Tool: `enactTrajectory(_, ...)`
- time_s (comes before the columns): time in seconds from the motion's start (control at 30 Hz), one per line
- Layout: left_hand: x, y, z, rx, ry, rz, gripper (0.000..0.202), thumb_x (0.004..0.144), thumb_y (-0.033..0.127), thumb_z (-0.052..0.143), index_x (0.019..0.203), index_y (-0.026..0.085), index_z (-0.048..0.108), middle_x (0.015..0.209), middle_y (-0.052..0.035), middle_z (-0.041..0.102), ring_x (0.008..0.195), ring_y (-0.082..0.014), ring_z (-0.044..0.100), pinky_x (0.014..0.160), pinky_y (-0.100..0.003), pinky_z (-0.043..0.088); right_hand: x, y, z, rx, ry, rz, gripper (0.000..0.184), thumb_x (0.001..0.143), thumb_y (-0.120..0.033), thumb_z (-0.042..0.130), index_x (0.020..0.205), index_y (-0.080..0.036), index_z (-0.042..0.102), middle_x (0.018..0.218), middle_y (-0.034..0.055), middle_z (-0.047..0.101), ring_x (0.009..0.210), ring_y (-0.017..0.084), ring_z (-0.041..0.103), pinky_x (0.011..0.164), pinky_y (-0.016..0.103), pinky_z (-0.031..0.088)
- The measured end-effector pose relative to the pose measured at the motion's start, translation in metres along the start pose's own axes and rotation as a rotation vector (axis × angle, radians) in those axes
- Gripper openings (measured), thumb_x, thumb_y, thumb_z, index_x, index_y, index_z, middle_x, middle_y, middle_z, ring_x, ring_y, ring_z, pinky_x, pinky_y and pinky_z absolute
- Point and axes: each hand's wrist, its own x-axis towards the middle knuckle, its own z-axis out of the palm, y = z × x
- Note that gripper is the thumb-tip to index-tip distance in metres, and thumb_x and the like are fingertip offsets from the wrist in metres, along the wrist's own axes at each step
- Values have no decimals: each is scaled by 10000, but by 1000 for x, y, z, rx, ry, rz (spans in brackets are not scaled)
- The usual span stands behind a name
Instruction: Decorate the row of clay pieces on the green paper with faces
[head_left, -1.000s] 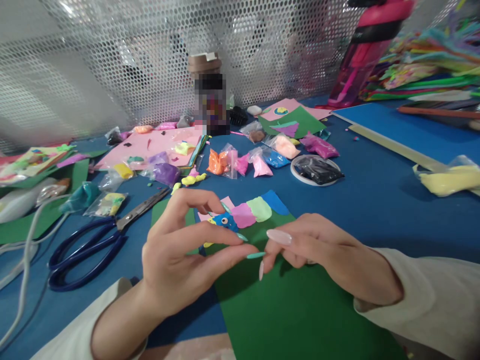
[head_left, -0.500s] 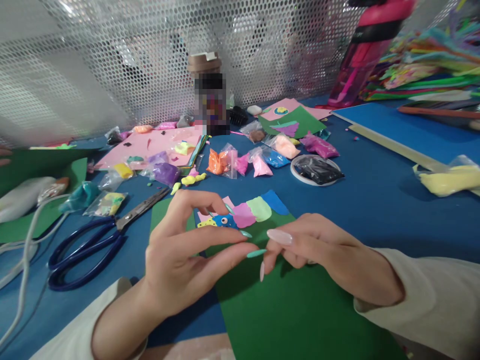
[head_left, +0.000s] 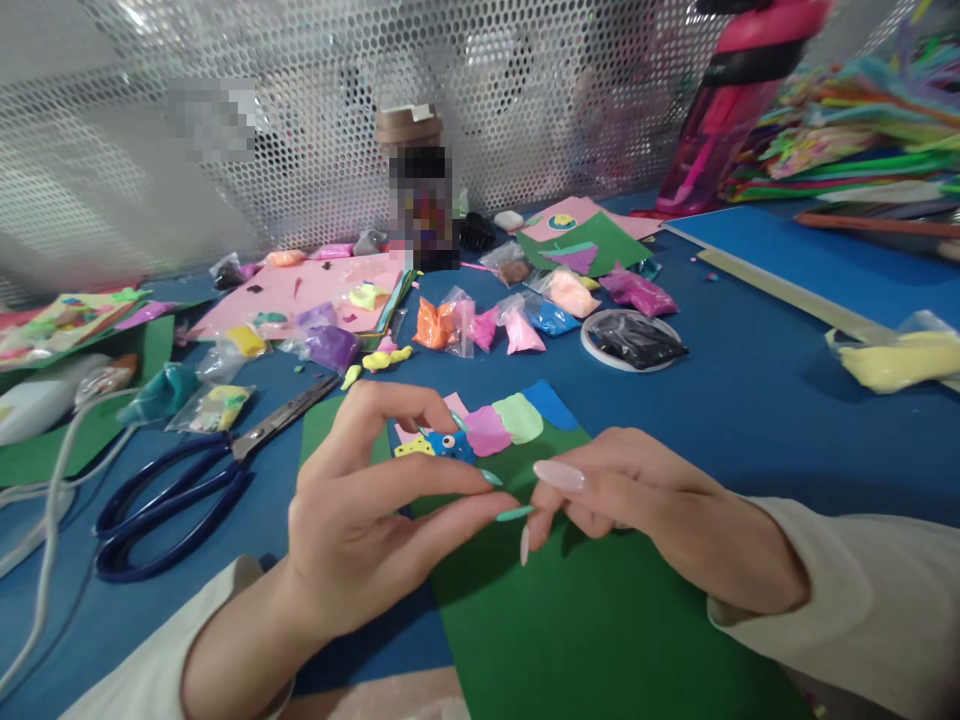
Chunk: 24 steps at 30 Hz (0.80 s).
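Observation:
My left hand (head_left: 360, 520) and my right hand (head_left: 660, 515) meet fingertip to fingertip just above a green paper sheet (head_left: 600, 630). Both hands are pinched; whatever sits between the tips is too small to make out. Just behind the fingers, a flat clay figure lies on the sheet: a blue head with eyes (head_left: 450, 444), then a pink segment (head_left: 487, 431), a light green segment (head_left: 519, 417) and a blue segment (head_left: 551, 403). My left index finger arches over the head end.
Blue-handled scissors (head_left: 172, 500) lie to the left, beside a white cable (head_left: 52, 500). Several small bags of coloured clay (head_left: 480, 325) are scattered behind, with black clay in a white ring (head_left: 634, 340). A pink bottle (head_left: 720, 110) and a perforated screen (head_left: 300, 100) stand at the back.
My hands have barely moved. At the far left, a green sheet that was raised half a second ago lies flat again, showing the coloured papers.

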Motion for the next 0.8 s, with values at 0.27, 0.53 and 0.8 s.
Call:
enactTrajectory(0.27, 0, 3, -2, 81, -55, -24, 90, 797, 169, 572, 829, 250, 594, 902, -35, 481, 827, -159, 506, 679, -324, 451, -2, 1, -1, -39, -18, 27, 471, 876, -439, 377, 656, -145, 673, 483, -27, 341, 487, 85, 366, 481, 220, 310)
enactTrajectory(0.53, -1, 2, -3, 59, -53, 8, 95, 719, 167, 683, 766, 216, 617, 907, -32, 473, 820, -144, 498, 672, -303, 453, 0, 0, -1, -16, -17, 17, 423, 878, -355, 389, 663, -143, 685, 490, -28, 353, 487, 78, 375, 480, 219, 315)
enactTrajectory(0.8, 1, 4, -3, 45, -35, 21, 126, 671, 128, 720, 711, 200, 625, 898, -29, 466, 806, -138, 490, 656, -304, 432, 1, 1, -1, -26, -33, 29, 485, 881, -448, 376, 650, -146, 675, 459, -38, 292, 454, 83, 335, 459, 242, 278)
